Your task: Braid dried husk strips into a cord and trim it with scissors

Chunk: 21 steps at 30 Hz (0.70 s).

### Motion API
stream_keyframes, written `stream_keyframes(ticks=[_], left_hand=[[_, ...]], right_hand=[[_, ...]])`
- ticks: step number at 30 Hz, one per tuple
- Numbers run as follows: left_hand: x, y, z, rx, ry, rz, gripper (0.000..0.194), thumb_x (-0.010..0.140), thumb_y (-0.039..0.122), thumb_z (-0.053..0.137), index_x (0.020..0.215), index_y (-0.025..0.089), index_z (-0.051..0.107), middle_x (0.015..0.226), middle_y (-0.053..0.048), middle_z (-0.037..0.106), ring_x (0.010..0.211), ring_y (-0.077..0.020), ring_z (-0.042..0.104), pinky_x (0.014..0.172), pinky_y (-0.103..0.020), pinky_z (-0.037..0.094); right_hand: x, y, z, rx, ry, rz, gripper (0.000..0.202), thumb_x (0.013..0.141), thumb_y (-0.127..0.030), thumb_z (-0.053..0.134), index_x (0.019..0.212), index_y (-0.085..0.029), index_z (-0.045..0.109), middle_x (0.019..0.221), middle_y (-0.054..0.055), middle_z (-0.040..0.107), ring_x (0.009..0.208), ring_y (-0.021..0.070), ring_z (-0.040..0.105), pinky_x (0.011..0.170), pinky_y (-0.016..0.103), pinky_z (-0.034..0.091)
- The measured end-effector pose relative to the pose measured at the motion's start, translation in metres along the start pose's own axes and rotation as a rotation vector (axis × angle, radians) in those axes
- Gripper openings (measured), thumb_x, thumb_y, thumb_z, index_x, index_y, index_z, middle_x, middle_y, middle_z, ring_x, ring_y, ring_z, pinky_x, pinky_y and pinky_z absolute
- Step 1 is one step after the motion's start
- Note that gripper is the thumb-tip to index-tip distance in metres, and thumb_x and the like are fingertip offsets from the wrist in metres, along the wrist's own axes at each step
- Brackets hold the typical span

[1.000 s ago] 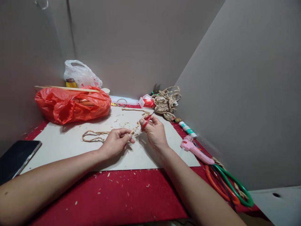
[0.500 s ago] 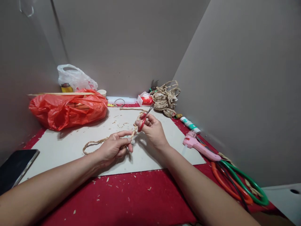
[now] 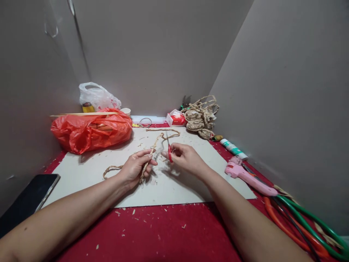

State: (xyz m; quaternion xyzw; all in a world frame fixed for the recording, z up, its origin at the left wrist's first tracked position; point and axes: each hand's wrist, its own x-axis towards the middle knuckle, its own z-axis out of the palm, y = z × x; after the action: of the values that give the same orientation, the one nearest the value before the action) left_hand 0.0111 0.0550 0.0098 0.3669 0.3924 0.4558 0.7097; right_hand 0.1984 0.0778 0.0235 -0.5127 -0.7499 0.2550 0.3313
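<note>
My left hand (image 3: 137,165) pinches a braided straw rope (image 3: 156,143) between thumb and fingers. One short end hangs below that hand, a loop of rope lies on the board to its left, and the far stretch curves across the board's back part. In my right hand (image 3: 184,156) is a pair of small scissors (image 3: 169,150) with red handles. Their blades point up and away, beside the rope and apart from my left hand. Under both hands lies a pale board (image 3: 131,198), with straw scraps scattered on it.
A red plastic bag (image 3: 76,133) stands back left, a white bag (image 3: 95,96) behind it. Coiled straw rope (image 3: 195,124) is piled back right. Along the right lie a pink glue gun (image 3: 248,175) and green-and-orange-handled tools (image 3: 302,214). A phone (image 3: 29,198) lies left.
My right hand with the scissors has drawn away from the rope, and the blades now point more upright. The rope has shifted in my left hand. The view has swung slightly left.
</note>
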Motion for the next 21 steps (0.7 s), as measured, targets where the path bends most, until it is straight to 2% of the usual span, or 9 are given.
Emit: stream_keyframes(ticks=[3,8,13,21], left_hand=[[0.001,0.002,-0.002,-0.009,0.014,0.030,0.029,0.079,0.017,0.058,0.107,0.014,0.053,0.062,0.000,0.060,0.039,-0.0039,0.041,0.036,-0.014,0.026],[0.005,0.001,-0.005,0.004,0.058,0.085,0.037,0.077,0.023,0.061,0.112,0.013,0.053,0.060,0.001,0.059,0.037,-0.0034,0.039,0.035,-0.014,0.025],[0.005,-0.002,-0.006,0.086,0.060,0.138,0.043,0.077,0.028,0.062,0.115,0.012,0.053,0.060,0.001,0.061,0.035,-0.0030,0.039,0.034,-0.015,0.025],[0.003,-0.003,-0.005,0.145,0.051,0.154,0.046,0.075,0.030,0.064,0.114,0.009,0.054,0.057,0.001,0.061,0.032,-0.0027,0.037,0.033,-0.016,0.022]], right_hand=[[-0.007,-0.005,-0.001,-0.453,-0.020,-0.097,0.027,0.077,-0.045,0.053,0.066,-0.019,0.054,0.057,-0.001,0.056,0.052,0.0116,0.046,0.050,0.024,0.025],[-0.013,-0.010,0.004,-0.825,-0.055,-0.137,0.027,0.078,-0.044,0.050,0.083,-0.020,0.060,0.064,0.004,0.066,0.056,0.0176,0.057,0.051,0.026,0.022],[-0.015,-0.018,0.008,-0.963,-0.028,-0.152,0.033,0.078,-0.046,0.048,0.088,-0.018,0.060,0.068,0.009,0.069,0.060,0.0223,0.062,0.054,0.029,0.027],[-0.014,-0.017,0.008,-0.995,0.001,-0.170,0.032,0.079,-0.045,0.046,0.083,-0.016,0.061,0.065,0.009,0.068,0.060,0.0229,0.062,0.066,0.034,0.034]])
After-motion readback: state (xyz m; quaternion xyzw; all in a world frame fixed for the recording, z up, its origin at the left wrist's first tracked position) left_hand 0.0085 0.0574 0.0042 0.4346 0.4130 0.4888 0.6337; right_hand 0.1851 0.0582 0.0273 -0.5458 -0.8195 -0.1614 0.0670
